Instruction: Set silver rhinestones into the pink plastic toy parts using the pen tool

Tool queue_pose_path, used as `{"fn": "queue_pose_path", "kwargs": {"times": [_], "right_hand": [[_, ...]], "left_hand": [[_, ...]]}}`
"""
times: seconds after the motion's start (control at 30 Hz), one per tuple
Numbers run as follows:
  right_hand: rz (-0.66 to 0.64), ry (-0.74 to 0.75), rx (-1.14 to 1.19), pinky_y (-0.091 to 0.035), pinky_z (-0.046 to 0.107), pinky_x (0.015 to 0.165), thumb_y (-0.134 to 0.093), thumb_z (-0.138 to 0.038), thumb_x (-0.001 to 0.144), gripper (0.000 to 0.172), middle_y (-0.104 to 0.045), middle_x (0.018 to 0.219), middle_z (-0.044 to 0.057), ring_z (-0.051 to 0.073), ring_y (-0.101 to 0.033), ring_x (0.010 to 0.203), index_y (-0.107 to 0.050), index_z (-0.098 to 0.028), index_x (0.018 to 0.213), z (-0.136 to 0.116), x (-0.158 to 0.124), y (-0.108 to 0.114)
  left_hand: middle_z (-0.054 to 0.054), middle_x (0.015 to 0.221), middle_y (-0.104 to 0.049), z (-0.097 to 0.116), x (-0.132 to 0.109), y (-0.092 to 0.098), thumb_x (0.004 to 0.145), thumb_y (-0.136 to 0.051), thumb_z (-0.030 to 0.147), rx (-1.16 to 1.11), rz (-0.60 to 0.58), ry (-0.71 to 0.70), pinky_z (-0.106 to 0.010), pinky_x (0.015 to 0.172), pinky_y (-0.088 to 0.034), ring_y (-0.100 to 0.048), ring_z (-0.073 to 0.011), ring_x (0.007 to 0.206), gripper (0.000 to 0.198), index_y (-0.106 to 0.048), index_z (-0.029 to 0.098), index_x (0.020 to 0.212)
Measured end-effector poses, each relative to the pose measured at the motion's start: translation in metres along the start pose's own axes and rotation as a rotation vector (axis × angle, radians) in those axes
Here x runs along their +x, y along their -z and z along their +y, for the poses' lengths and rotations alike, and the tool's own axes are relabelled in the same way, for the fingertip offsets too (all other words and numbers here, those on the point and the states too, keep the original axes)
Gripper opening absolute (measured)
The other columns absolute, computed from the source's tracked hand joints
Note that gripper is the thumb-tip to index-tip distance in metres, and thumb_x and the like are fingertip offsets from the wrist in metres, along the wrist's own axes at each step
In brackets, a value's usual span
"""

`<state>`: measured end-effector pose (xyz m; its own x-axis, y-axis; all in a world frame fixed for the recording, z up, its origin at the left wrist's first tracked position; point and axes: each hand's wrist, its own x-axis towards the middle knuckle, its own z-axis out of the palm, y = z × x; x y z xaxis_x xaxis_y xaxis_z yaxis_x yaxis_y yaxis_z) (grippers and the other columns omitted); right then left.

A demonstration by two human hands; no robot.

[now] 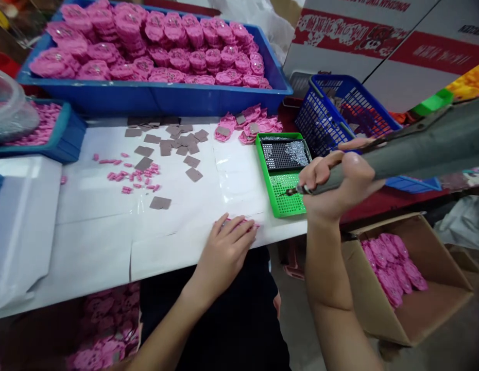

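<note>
Pink piece lies mostly hidden, apparently beneath the left fingers.

Beyond the right hand, a white-and-red carton bears upside-down print seemingly reading "DONGGUAN", its other lettering too blurred to read.

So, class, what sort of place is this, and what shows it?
Probably an assembly workshop: the right hand holds a screwdriver-like tool, a blue bin is packed with matching pink pieces, and an open carton holds more.
</note>
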<state>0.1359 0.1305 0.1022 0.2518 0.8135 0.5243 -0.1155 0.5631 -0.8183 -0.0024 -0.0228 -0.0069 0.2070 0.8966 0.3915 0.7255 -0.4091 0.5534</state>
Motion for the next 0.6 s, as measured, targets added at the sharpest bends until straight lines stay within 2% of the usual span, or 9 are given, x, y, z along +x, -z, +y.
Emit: {"fn": "queue_pose_path", "kwargs": {"times": [0.1, 0.2, 0.37, 0.6], "right_hand": [[-0.159, -0.079, 0.053, -0.032, 0.03, 0.03, -0.068, -0.045, 0.082, 0.021, -0.036, 0.043, -0.011, 0.013, -0.034, 0.029, -0.054, -0.031, 0.086, -0.02, -0.028, -0.005], [-0.268, -0.174, 0.087, -0.035, 0.028, 0.032, -0.069, -0.043, 0.085, 0.021, -0.039, 0.044, -0.012, 0.011, -0.035, 0.03, -0.053, -0.03, 0.091, -0.022, -0.048, -0.003], [-0.324, -0.257, 0.095, -0.037, 0.025, 0.035, -0.066, -0.038, 0.088, 0.019, -0.043, 0.047, -0.013, 0.009, -0.037, 0.032, -0.051, -0.028, 0.093, -0.015, -0.061, 0.004], [-0.395, -0.298, 0.134, -0.037, 0.028, 0.037, -0.069, -0.04, 0.088, 0.021, -0.042, 0.048, -0.012, 0.011, -0.038, 0.033, -0.052, -0.03, 0.095, -0.013, -0.067, 0.006]], "left_hand": [[-0.006, 0.127, -0.075, 0.01, 0.005, -0.01, 0.103, -0.052, 0.014, -0.073, 0.053, 0.04, -0.056, 0.116, -0.044, -0.066, -0.0269, 0.126, 0.03, -0.066, 0.027, 0.127], [-0.005, 0.12, -0.078, 0.008, 0.009, -0.011, 0.103, -0.057, 0.022, -0.152, 0.09, 0.138, -0.051, 0.111, -0.047, -0.07, -0.0247, 0.116, 0.02, -0.064, 0.027, 0.121], [-0.005, 0.12, -0.078, 0.002, 0.014, -0.006, 0.099, -0.068, 0.029, -0.213, 0.082, 0.207, -0.041, 0.098, -0.052, -0.072, -0.0231, 0.107, 0.026, -0.058, 0.025, 0.123], [-0.005, 0.117, -0.079, -0.003, 0.014, -0.003, 0.097, -0.071, 0.031, -0.238, 0.08, 0.203, -0.04, 0.096, -0.051, -0.072, -0.0233, 0.107, 0.033, -0.056, 0.026, 0.126]]}}
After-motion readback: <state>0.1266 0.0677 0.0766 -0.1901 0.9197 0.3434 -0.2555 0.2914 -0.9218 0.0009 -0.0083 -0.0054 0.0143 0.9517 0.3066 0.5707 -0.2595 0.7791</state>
